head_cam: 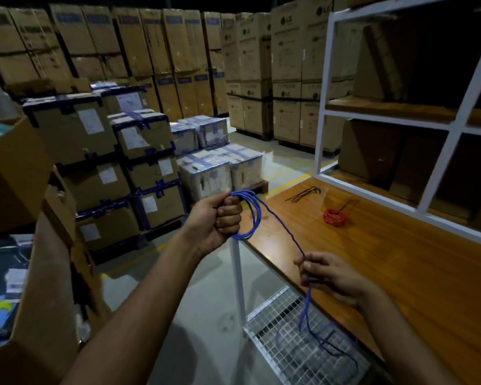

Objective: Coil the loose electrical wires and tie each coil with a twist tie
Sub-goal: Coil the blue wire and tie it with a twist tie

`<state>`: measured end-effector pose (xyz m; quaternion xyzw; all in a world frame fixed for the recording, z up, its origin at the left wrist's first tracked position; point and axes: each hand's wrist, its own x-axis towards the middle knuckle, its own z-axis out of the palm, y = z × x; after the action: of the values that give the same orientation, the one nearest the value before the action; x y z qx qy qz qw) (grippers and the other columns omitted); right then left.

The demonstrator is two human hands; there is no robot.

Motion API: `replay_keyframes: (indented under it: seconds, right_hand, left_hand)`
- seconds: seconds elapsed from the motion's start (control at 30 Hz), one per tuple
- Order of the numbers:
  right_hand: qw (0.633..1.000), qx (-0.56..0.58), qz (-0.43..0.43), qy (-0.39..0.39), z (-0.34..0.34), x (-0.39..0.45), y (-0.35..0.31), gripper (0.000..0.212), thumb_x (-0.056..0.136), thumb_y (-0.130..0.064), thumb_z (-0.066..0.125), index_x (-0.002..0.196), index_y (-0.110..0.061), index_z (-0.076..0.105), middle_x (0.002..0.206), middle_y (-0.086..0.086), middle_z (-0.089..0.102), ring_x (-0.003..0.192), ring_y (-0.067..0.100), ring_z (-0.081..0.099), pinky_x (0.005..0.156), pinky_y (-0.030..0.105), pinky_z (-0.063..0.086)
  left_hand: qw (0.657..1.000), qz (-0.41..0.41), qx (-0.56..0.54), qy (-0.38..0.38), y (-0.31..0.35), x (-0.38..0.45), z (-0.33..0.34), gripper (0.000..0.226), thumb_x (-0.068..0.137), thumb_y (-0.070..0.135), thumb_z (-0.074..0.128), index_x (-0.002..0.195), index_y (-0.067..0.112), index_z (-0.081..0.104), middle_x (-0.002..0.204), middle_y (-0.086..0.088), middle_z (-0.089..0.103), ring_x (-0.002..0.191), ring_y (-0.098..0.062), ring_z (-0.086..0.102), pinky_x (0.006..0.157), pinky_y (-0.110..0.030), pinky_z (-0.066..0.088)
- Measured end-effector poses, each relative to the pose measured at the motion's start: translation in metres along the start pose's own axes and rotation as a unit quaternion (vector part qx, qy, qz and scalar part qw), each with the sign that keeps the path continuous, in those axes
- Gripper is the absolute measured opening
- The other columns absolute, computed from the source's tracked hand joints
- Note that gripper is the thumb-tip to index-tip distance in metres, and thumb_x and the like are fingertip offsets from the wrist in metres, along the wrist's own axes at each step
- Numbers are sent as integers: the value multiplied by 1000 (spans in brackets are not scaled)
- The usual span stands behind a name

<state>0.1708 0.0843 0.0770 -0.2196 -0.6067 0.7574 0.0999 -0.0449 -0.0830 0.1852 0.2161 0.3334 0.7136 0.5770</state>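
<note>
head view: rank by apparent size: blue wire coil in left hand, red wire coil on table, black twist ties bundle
1. Blue wire coil, gripped in left hand: largest, though nearest the camera.
2. Black twist tie bundle and red-orange wire coil on the wooden table: too similar to rank.

Blue wire (pixel 254 215) hangs partly coiled above the bench edge; red coil (pixel 336 217) and black ties (pixel 303 194) lie on it.

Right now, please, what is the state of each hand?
Left hand: closed around the coiled loops of thin blue electrical wire.
Right hand: fingers pinching the same wire's loose run.
</note>
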Motion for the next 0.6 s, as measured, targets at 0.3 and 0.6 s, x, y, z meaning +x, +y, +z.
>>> replay_keyframes:
  seconds: [0.3, 0.6]
  right_hand:
    - [889, -441, -12, 124, 68, -10, -24, 11, 95, -10, 56, 89, -10, 65, 80, 10, 69, 59, 25, 70, 53, 41, 60]
    - [576, -791, -194, 65, 62, -44, -107, 23, 95, -6, 44, 105, -22, 58, 104, 2, 65, 99, 28, 61, 85, 38, 35]
  left_hand:
    - [996, 67, 43, 37, -22, 56, 39, 30, 101, 30, 37, 73, 19, 39, 51, 8, 28, 35, -3, 23, 44, -21, 7]
    - [983, 57, 143, 97, -52, 75, 43, 35, 106, 30, 31, 75, 18, 39, 54, 6, 35, 36, -7, 29, 38, -20, 24]
